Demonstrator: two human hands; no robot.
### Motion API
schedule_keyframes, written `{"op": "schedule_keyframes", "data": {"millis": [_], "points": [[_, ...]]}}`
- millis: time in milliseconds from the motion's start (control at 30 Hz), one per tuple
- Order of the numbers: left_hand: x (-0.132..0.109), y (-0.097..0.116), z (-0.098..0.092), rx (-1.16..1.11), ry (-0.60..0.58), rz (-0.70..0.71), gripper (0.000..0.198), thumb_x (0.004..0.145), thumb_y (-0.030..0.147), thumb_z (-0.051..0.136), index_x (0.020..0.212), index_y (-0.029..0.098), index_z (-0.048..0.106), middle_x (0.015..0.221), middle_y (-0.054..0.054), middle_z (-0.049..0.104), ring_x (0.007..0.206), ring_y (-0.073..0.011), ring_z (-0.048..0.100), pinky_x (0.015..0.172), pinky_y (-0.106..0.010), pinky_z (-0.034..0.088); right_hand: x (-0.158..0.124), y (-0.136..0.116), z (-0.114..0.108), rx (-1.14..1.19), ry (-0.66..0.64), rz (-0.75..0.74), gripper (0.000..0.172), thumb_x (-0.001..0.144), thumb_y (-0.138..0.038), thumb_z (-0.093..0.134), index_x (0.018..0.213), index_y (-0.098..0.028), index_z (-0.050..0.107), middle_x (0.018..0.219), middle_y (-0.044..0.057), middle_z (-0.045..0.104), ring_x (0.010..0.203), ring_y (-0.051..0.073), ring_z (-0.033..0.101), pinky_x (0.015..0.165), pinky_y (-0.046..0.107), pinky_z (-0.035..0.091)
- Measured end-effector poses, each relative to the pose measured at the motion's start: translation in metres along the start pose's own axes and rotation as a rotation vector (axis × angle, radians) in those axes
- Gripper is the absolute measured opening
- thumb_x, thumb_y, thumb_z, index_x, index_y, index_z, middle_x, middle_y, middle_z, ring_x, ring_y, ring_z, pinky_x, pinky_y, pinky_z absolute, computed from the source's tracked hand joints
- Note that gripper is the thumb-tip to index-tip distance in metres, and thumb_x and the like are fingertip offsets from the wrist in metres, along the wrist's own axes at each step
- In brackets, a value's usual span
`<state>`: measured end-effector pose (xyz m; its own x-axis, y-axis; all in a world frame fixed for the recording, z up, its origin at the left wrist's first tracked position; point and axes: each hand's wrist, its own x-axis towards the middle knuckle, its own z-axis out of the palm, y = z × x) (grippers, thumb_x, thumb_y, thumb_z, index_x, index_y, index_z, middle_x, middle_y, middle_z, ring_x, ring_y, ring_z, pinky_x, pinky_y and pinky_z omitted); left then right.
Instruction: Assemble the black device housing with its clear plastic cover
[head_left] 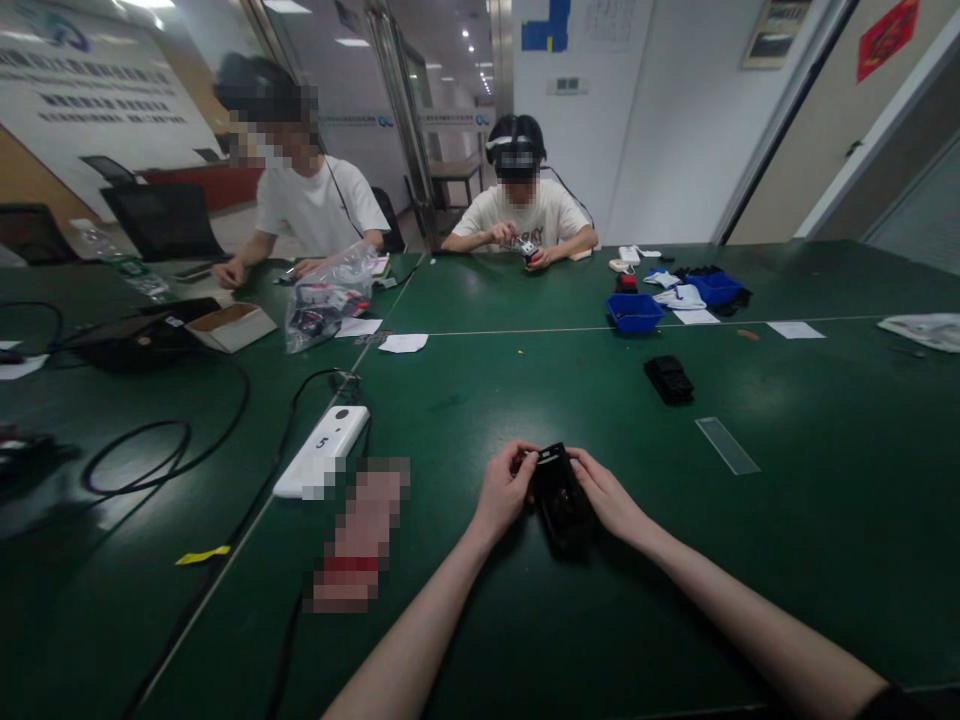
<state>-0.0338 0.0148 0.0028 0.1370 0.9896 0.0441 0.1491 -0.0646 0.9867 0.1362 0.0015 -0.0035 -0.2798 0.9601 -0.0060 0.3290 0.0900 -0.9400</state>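
Observation:
Between my two hands is a black open box-like housing (562,508), its hollow side facing me and its inside too dark to make out. My left hand (504,490) grips its upper left edge, thumb and fingers closed at the corner. On the other side, my right hand (606,495) has its fingers closed along the upper right edge. A small light-coloured part shows at the housing's top rim. Further off to the right lie a black block-shaped part (669,380) and a clear rectangular strip (727,445).
Left of my hands lie a white device marked 5 (326,450), a pixelated pinkish object (360,540) and black cables (180,450). Beyond are a plastic bag (330,300), a cardboard box (232,327) and a blue tray (634,313). Two people sit across the green table (465,390).

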Motion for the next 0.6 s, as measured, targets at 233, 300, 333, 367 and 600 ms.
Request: {"op": "schedule_keyframes", "data": {"millis": [233, 300, 333, 367, 600], "points": [[0.001, 0.002, -0.001, 0.116, 0.038, 0.098, 0.020, 0.079, 0.032, 0.052, 0.072, 0.015, 0.057, 0.063, 0.001, 0.056, 0.057, -0.0105, 0.049, 0.056, -0.021, 0.039, 0.002, 0.000, -0.005, 0.047, -0.083, 0.033, 0.037, 0.088, -0.039, 0.038, 0.112, -0.018, 0.055, 0.070, 0.001, 0.061, 0.055, 0.013, 0.056, 0.054, 0.026, 0.046], [0.001, 0.002, -0.002, 0.133, 0.036, 0.100, 0.021, 0.079, 0.033, 0.052, 0.070, 0.015, 0.057, 0.063, 0.001, 0.055, 0.057, -0.0105, 0.049, 0.056, -0.021, 0.039, 0.001, -0.005, -0.007, 0.037, -0.090, 0.032, 0.036, 0.087, -0.038, 0.039, 0.111, -0.017, 0.057, 0.068, 0.001, 0.061, 0.053, 0.013, 0.056, 0.052, 0.026, 0.046], [0.001, 0.001, -0.002, 0.141, 0.034, 0.101, 0.021, 0.079, 0.032, 0.052, 0.070, 0.015, 0.056, 0.063, 0.001, 0.055, 0.057, -0.0104, 0.049, 0.056, -0.021, 0.038, 0.001, -0.007, -0.008, 0.028, -0.094, 0.031, 0.035, 0.087, -0.038, 0.040, 0.110, -0.017, 0.058, 0.068, 0.001, 0.062, 0.052, 0.012, 0.056, 0.051, 0.025, 0.046], [0.001, 0.000, -0.002, 0.148, 0.031, 0.101, 0.021, 0.079, 0.032, 0.052, 0.069, 0.015, 0.056, 0.062, 0.001, 0.055, 0.057, -0.0103, 0.048, 0.056, -0.021, 0.038, 0.000, -0.009, -0.010, 0.017, -0.098, 0.028, 0.035, 0.086, -0.037, 0.042, 0.109, -0.017, 0.058, 0.068, 0.001, 0.062, 0.051, 0.012, 0.055, 0.050, 0.025, 0.046], [0.004, -0.006, -0.002, 0.175, 0.023, 0.073, 0.023, 0.078, 0.034, 0.053, 0.066, 0.015, 0.055, 0.060, 0.002, 0.053, 0.056, -0.0107, 0.048, 0.054, -0.021, 0.037, -0.001, -0.008, -0.019, -0.073, -0.115, -0.027, 0.033, 0.083, -0.038, 0.047, 0.100, -0.017, 0.064, 0.073, 0.003, 0.065, 0.058, 0.013, 0.058, 0.051, 0.025, 0.046]]}}
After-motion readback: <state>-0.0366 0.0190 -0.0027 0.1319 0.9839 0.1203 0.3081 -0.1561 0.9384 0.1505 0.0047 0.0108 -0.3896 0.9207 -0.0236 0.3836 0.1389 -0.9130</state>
